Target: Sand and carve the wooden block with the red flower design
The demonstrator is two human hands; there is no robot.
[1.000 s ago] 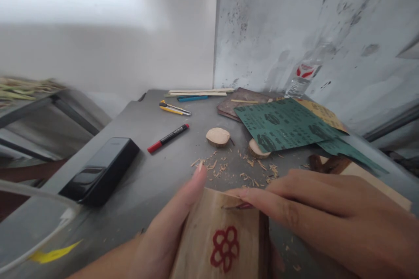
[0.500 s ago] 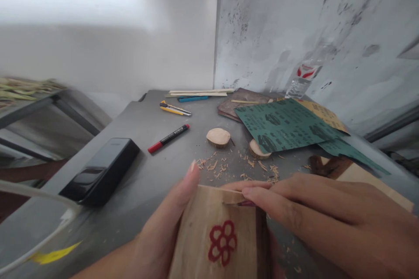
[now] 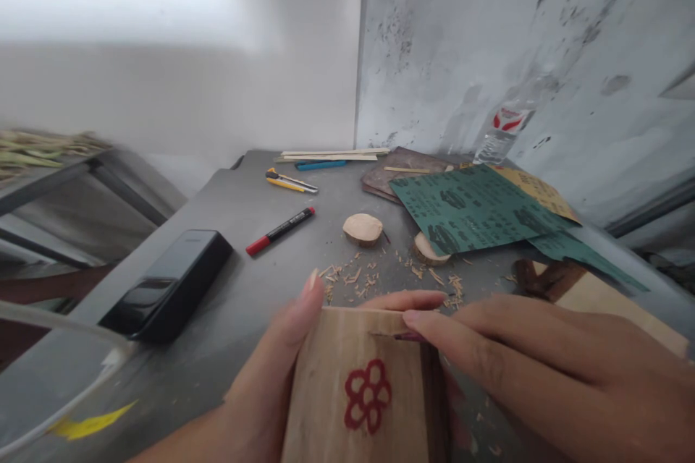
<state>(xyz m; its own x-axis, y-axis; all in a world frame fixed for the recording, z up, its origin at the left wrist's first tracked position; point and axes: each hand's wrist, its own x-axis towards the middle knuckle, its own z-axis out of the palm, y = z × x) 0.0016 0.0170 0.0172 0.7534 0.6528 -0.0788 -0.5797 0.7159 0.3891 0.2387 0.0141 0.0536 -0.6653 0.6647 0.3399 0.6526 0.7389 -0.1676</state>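
Wood with a red flower fills my left grip; my right grip pinches a thin tool. Best hold the wood still and move the tool softly.

bottle beside wall | black device near white cable | yellow cutter near sticks

A wooden block is showing a smooth, matt, grained face; the slim pointed tool on it is ending in what looks like metal. Wood shavings are lying near two wood slices with smooth cut faces and rough bark rims. Sandpaper sheets are presenting matt, printed paper backs. A black device is gleaming along its glossy top, a utility knife is pairing yellow plastic with metal, and a clear plastic bottle is looking glossy.
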